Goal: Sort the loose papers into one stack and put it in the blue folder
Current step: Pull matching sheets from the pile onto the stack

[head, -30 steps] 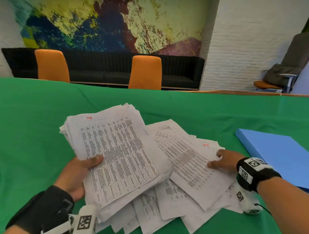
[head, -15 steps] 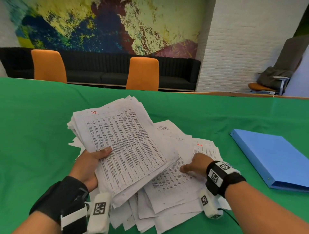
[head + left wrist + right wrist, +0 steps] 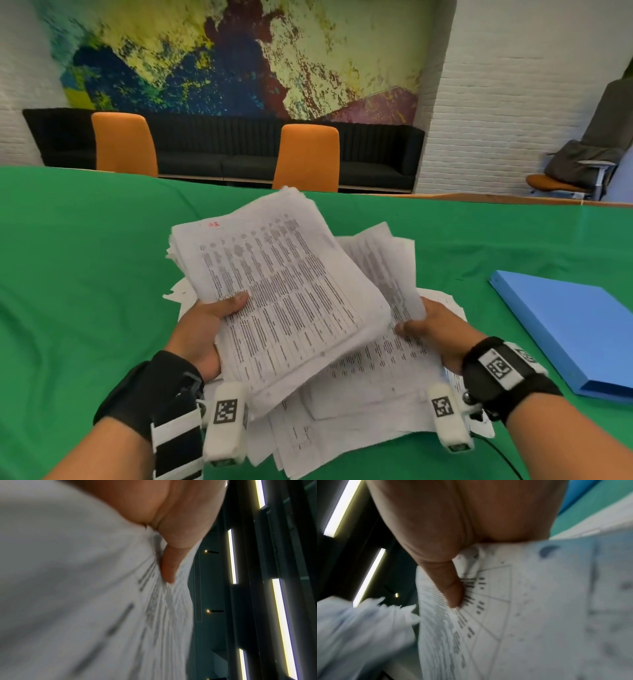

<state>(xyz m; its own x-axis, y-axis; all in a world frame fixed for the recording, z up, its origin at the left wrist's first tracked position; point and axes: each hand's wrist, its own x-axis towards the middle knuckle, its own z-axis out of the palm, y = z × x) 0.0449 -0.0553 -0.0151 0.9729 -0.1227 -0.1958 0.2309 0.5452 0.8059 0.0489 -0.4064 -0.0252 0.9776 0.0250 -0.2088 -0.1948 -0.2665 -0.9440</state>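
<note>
The left hand (image 3: pixel 202 329) grips a thick stack of papers (image 3: pixel 281 291) at its near-left edge, thumb pressed on the top sheet, holding it tilted above the table. The right hand (image 3: pixel 435 329) pinches a few raised sheets (image 3: pixel 390 270) just beside that stack. Under both hands lie loose papers (image 3: pixel 359 404) on the green table (image 3: pixel 78 274). Right of the right hand, apart from it, lies the closed blue folder (image 3: pixel 575 325).
</note>
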